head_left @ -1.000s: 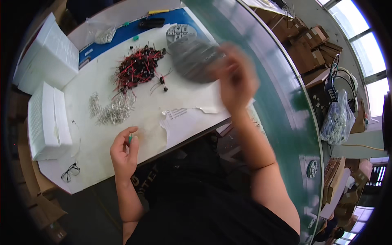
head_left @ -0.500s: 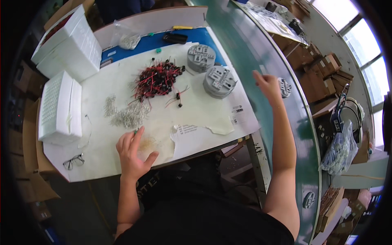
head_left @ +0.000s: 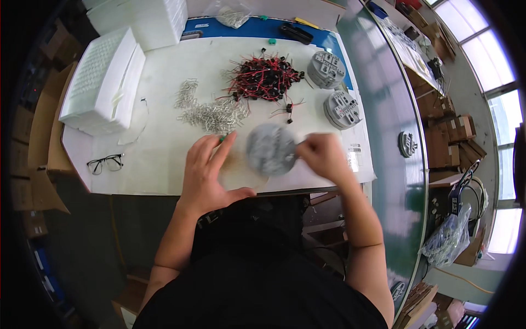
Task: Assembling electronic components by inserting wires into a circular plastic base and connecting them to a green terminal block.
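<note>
In my right hand (head_left: 323, 156) is a round grey plastic disc (head_left: 271, 149), gripped at its right edge between thumb and bent fingers. Motion smears its surface. My left hand (head_left: 205, 172) rests at the table's front, fingers stretched and thumb spread, just left of the disc. A small green piece (head_left: 222, 139) shows at its fingertips; I cannot tell if it is held. Beyond those fingers lies a heap of small silvery metal pieces (head_left: 216, 115). Behind are a pile of black parts with red and black wires (head_left: 266, 78) and two stacks of grey discs (head_left: 326, 70), (head_left: 342, 109).
White foam trays (head_left: 101, 82) stand at left, with eyeglasses (head_left: 106, 163) in front. A black tool (head_left: 296, 33) and a clear bag (head_left: 233, 16) lie at the back. Another grey disc (head_left: 406, 144) sits on the green conveyor belt (head_left: 389, 181) along the right.
My right hand has come from above the belt back over the table and now holds a grey disc. The head view has shifted; my left hand stays near the silvery heap.
</note>
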`<state>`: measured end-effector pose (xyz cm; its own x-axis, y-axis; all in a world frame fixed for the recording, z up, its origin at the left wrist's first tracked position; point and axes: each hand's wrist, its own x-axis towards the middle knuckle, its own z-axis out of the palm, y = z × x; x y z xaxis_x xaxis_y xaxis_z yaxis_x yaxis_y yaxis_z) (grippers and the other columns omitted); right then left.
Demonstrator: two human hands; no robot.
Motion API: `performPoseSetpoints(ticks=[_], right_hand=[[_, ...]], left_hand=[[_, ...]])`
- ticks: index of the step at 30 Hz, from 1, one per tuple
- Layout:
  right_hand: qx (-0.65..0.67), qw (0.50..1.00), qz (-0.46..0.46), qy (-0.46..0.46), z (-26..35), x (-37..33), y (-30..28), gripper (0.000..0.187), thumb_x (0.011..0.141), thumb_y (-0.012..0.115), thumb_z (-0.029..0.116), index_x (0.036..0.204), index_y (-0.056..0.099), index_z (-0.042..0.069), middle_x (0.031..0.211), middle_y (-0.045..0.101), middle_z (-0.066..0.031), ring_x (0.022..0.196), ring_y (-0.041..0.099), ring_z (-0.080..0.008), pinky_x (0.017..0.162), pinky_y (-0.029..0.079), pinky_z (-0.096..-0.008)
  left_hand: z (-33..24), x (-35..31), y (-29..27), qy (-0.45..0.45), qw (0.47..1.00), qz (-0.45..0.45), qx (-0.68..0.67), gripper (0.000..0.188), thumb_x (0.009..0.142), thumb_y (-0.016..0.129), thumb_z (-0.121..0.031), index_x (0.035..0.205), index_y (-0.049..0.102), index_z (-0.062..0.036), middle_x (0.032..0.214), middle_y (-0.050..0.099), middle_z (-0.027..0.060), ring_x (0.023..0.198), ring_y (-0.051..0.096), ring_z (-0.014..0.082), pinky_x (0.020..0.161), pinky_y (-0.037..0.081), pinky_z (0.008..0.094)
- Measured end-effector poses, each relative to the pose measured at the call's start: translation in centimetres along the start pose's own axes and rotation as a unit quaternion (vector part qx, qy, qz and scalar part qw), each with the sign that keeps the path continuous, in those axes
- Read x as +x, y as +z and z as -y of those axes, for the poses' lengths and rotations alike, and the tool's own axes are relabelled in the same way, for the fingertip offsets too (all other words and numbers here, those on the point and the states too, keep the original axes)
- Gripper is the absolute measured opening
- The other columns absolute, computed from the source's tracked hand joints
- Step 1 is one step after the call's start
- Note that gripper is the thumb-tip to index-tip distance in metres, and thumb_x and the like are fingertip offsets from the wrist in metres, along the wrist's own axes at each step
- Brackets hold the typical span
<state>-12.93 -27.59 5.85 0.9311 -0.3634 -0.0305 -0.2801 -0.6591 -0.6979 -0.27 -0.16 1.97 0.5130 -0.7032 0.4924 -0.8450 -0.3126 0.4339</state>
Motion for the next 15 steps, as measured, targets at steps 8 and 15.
performPoseSetpoints(ticks=[8,15], right_hand=[[-0.087,0.972,-0.209,-0.060,-2.3,4.0,5.1,0.025,0.089,0.083,0.022,0.097,0.073,0.001,0.080,0.072,-0.0096,0.059,0.056,-0.0161,0.057,0.047,-0.0359],[0.006,0.986,-0.162,0.021,1.5,1.6,3.4,0.022,0.085,0.085,0.010,0.100,0.070,0.005,0.095,0.075,-0.0082,0.069,0.068,-0.0291,0.065,0.055,-0.0385]], left_hand=[[0.7,0.0,1.3,-0.047,0.989,0.083,-0.117,0.109,0.069,0.095,-0.050,0.159,0.048,-0.0097,0.140,0.055,0.0173,0.123,0.060,0.0370,0.105,0.051,0.0470],[0.9,1.2,0.5,-0.046,0.980,-0.044,-0.190,0.076,0.078,0.092,-0.039,0.141,0.066,-0.0044,0.120,0.067,0.0163,0.109,0.067,0.0354,0.092,0.055,0.0422]])
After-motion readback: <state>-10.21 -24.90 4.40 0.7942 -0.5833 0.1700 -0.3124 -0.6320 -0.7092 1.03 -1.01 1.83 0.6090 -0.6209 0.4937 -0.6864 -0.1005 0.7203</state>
